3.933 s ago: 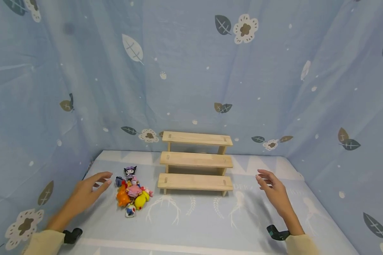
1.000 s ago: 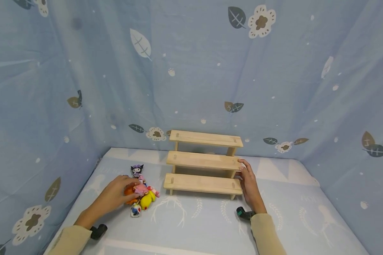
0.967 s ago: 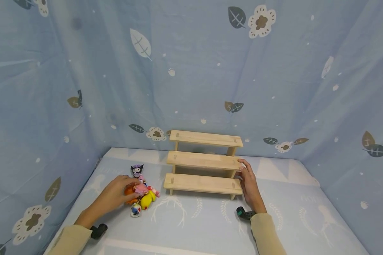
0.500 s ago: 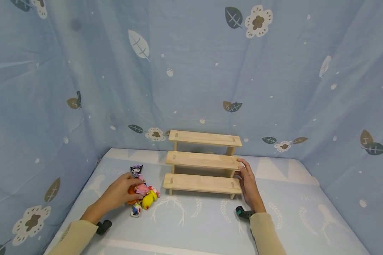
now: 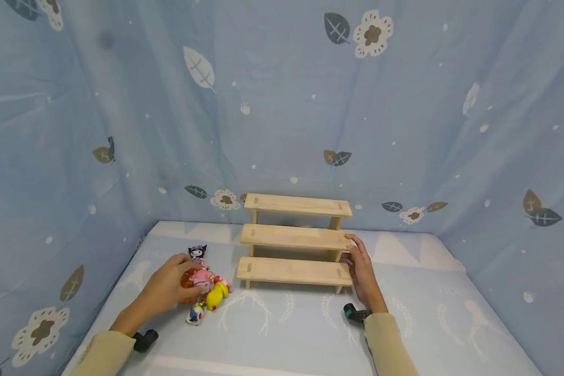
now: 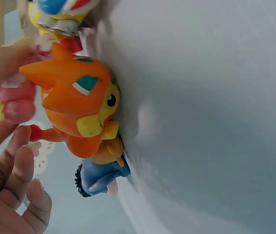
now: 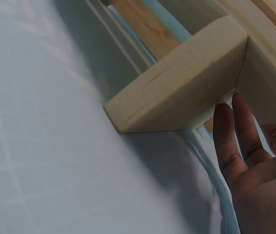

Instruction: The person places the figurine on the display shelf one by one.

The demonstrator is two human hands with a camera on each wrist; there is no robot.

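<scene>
My left hand (image 5: pixel 169 279) pinches a pink figurine (image 5: pixel 202 278) between thumb and fingers, in the middle of a small heap of toys. Just under the palm lies an orange hooded figurine with a yellow face (image 6: pixel 79 97), partly covered in the head view. A blue donkey figurine (image 6: pixel 101 175) sits beyond it. At the heap's edges are a yellow figurine (image 5: pixel 214 297), a white-and-blue one (image 5: pixel 195 315) and a black-eared one (image 5: pixel 197 253). My right hand (image 5: pixel 363 271) holds the right end of a three-step wooden stand (image 5: pixel 293 270), fingertips at its leg (image 7: pixel 191 78).
The stand's middle board (image 5: pixel 293 236) and top board (image 5: pixel 298 204) rise toward the back. A pale patterned cloth (image 5: pixel 282 334) covers the table. Blue printed curtains (image 5: pixel 272 104) enclose the back and sides.
From apart, my left hand has come right onto the toys and taken hold of the pink figurine. My right hand has moved left to the stand. The white-and-blue figurine has shifted slightly nearer.
</scene>
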